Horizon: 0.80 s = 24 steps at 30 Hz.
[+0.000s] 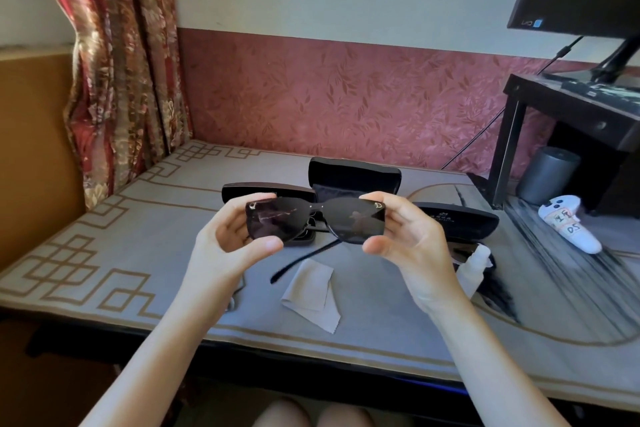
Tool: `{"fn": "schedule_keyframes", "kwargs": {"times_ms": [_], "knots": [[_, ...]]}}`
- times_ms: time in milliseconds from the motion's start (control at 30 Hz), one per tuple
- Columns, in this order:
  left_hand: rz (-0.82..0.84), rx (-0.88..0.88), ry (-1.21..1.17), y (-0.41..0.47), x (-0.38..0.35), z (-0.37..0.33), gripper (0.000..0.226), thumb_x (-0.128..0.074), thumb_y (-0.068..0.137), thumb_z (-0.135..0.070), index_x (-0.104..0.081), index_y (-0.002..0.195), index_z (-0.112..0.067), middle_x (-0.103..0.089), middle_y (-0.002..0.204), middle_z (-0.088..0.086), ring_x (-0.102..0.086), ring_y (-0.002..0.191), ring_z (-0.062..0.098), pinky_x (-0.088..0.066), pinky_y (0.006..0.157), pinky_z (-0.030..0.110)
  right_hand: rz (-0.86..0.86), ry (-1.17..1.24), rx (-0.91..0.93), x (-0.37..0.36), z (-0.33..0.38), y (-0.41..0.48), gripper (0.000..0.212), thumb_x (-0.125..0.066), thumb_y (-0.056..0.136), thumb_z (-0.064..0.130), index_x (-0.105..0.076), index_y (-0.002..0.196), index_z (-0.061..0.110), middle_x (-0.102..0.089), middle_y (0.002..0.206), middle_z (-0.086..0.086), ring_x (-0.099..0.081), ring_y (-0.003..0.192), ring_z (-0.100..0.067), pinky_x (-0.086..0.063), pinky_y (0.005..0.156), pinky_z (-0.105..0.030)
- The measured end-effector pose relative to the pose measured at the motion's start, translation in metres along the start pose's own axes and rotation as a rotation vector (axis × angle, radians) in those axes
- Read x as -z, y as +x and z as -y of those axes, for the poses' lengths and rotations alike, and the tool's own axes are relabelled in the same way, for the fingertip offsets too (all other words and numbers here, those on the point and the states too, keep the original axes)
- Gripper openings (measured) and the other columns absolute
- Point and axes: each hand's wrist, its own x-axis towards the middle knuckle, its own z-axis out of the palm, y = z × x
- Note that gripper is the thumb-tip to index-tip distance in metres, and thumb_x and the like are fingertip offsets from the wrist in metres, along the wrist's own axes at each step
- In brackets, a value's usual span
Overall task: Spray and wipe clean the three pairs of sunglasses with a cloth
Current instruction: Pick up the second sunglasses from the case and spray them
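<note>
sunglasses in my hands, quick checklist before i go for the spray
1. Grip on the sunglasses: the left hand and right hand each pinch one end of the frame. Ok.
2. Free hand for spraying: both hands hold the frame. Not ok.
3. Cloth within reach: it lies on the table just below the sunglasses, with nothing on it. Ok.
4. Spray bottle within reach: it lies by the right wrist, partly hidden. Which way the nozzle faces: cannot tell.
5. Lens state: pale streaks on one lens, either smear or reflection. Cannot tell.
</note>
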Motion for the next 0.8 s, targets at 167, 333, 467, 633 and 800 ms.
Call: {"fn": "schedule_keyframes", "kwargs": {"times_ms": [167,333,467,633,800], "knots": [[0.026,-0.053,-0.002,0.005,0.002,-0.009,0.055,-0.087,0.048,-0.036,-0.071,0.101,-0.036,-0.072,0.104,-0.003,-0.067,0.100,0.014,-0.052,0.082,0.021,0.063,-0.054,0.030,0.002,0.003,0.003,0.054,-0.086,0.054,0.053,-0.070,0.103,0.037,-0.069,0.101,0.008,-0.064,0.098,-0.012,-0.049,0.086,-0.021],[0.066,-0.117,0.009,0.010,0.002,-0.019,0.063,-0.090,0.046,-0.053,-0.069,0.103,-0.037,-0.071,0.101,-0.005,-0.065,0.097,0.011,-0.051,0.083,0.020,0.109,-0.068,0.073,0.008,0.012,0.010,0.055,-0.088,0.056,0.046,-0.070,0.105,0.032,-0.060,0.107,0.001,-0.061,0.099,-0.015,-0.047,0.089,-0.022],[0.081,-0.173,0.124,0.011,0.005,-0.026,0.060,-0.087,0.049,-0.056,-0.068,0.104,-0.041,-0.070,0.104,-0.011,-0.064,0.102,0.005,-0.047,0.087,0.015,0.120,-0.096,0.101,0.010,0.017,0.013,0.054,-0.087,0.056,0.046,-0.070,0.106,0.033,-0.060,0.104,0.008,-0.062,0.098,-0.015,-0.047,0.090,-0.023],[0.095,-0.209,0.241,0.006,0.009,-0.029,0.062,-0.086,0.052,-0.056,-0.065,0.108,-0.039,-0.067,0.104,-0.009,-0.063,0.101,0.009,-0.047,0.091,0.019,0.118,-0.164,0.104,0.014,0.016,0.010,0.056,-0.089,0.059,0.036,-0.068,0.110,0.030,-0.059,0.107,0.000,-0.062,0.101,-0.017,-0.047,0.092,-0.025],[0.109,-0.243,0.304,-0.002,0.000,-0.029,0.066,-0.086,0.052,-0.051,-0.063,0.111,-0.033,-0.066,0.103,-0.019,-0.062,0.099,0.002,-0.045,0.090,0.012,0.153,-0.394,0.080,0.026,0.017,-0.003,0.064,-0.083,0.068,0.040,-0.058,0.126,0.030,-0.057,0.125,0.015,-0.053,0.124,-0.011,-0.039,0.105,-0.023]]}}
